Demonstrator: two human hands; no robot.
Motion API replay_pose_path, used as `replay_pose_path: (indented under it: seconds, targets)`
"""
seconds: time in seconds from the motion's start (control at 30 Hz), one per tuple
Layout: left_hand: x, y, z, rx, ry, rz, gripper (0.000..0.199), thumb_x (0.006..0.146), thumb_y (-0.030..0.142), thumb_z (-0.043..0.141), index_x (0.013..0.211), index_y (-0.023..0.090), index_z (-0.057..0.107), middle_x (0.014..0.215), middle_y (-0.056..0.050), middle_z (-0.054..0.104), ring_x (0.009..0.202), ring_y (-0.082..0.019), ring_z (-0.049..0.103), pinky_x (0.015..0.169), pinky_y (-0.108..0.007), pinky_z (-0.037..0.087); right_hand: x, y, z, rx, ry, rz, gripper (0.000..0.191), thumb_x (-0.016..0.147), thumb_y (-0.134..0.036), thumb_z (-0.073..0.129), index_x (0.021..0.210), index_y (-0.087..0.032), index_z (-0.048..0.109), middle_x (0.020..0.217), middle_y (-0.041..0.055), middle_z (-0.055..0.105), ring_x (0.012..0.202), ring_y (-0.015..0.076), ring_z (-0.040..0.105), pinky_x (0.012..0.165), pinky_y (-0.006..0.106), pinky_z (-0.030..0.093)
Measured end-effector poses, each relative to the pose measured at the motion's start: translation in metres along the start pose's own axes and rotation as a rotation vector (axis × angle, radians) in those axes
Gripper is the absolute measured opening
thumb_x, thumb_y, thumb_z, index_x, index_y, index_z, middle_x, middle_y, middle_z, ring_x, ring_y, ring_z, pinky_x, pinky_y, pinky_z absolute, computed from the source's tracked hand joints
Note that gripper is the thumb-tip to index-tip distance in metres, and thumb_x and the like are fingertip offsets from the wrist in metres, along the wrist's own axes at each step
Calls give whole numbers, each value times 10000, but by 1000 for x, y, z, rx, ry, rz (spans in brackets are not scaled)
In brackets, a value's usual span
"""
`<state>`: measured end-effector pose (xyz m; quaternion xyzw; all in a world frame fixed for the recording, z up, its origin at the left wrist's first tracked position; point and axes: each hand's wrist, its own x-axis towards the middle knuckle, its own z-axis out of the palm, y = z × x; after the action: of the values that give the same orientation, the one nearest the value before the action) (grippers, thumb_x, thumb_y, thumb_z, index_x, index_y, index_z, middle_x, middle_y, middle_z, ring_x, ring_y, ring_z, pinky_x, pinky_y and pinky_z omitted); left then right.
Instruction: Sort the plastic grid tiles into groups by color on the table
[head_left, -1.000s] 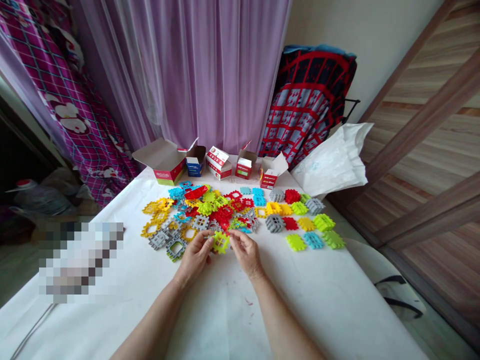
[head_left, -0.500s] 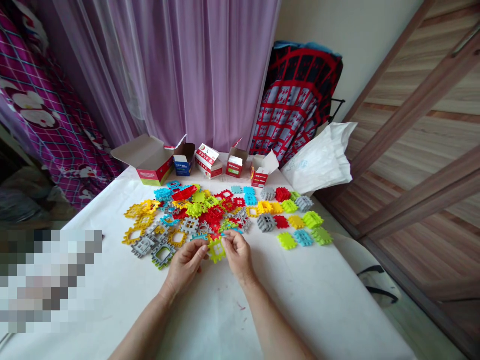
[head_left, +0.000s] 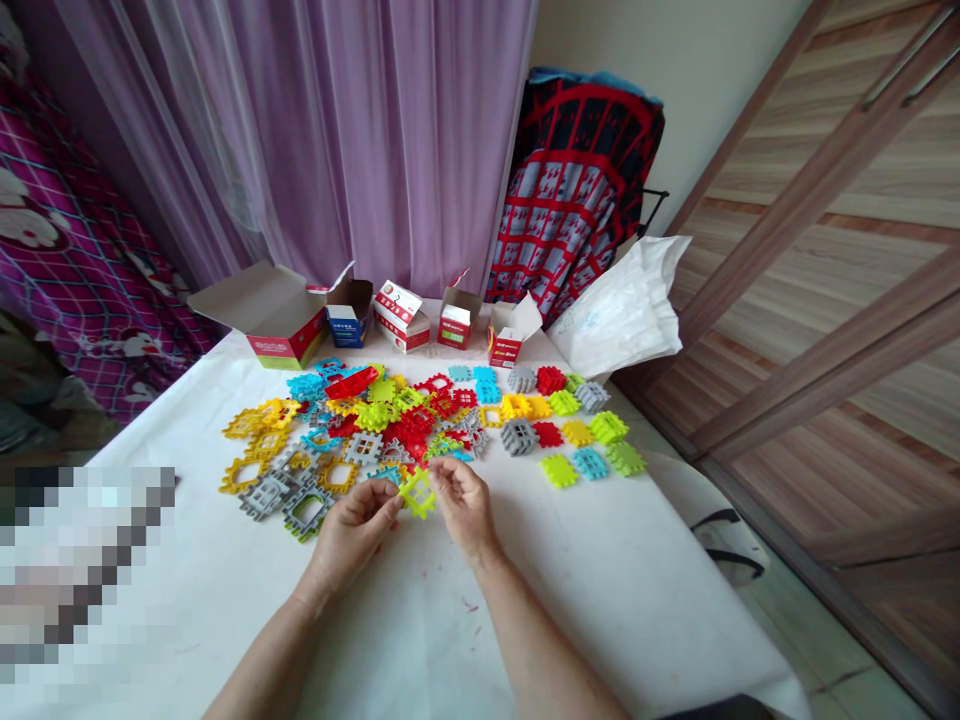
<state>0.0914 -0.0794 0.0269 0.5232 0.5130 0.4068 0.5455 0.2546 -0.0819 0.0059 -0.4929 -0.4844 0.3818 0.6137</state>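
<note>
A lime-green interlocking building piece [head_left: 418, 494] with a window-like cross and notched edges is held upright above the white tablecloth. My left hand [head_left: 356, 528] pinches its left edge between thumb and fingers. At its upper right edge, the closed thumb and fingers of my right hand [head_left: 465, 508] grip the same piece; their tips are partly hidden. Just beyond both hands lies a mixed pile of red, blue, yellow, grey and green pieces [head_left: 409, 432]. A grey frame piece [head_left: 306, 512] is close to my left hand.
Sorted pieces lie in small stacks to the right, among them a grey stack [head_left: 519, 437] and a green piece [head_left: 559, 471]. Several opened cartons, including a blue box [head_left: 349, 325], line the back edge. A white bag [head_left: 622, 315] stands at the back right.
The view has shifted slightly, moving everything leftward. Both hands still hold the green piece, which is turned a little, and its window openings show more clearly.
</note>
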Motion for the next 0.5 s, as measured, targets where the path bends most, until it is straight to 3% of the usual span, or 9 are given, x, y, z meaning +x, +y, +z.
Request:
replay_pose_path:
  seconds: [0.13,0.23,0.37,0.5]
  targets:
    - [-1,3,0,-37,116,-6,598,551,704,740,831,204,569,606,31,603,520,-127,591,392,-188,387,-4,-2,3,68,-75,66,315,785,-438,687,968,-183,671,843,38,733,720,145,657,638,237,512]
    - [-2,4,1,-27,94,9,575,560,693,738,810,205,564,599,32,600,516,-128,593,396,-192,398,-5,-2,4,37,-84,77,262,790,-428,676,879,-181,678,777,26,731,667,139,640,636,245,509]
    - [-4,4,1,4,79,40,531,610,673,714,810,198,587,602,24,596,530,-125,578,409,-201,418,-6,-3,2,24,-48,58,288,817,-442,652,924,-179,705,803,36,741,699,152,657,647,251,525]
    - [-3,0,-5,46,150,94,498,696,635,666,919,191,638,624,33,592,473,-83,486,421,-198,393,-8,-6,-1,-55,-32,-38,276,859,-415,614,958,-196,751,893,58,754,842,181,688,757,279,553]
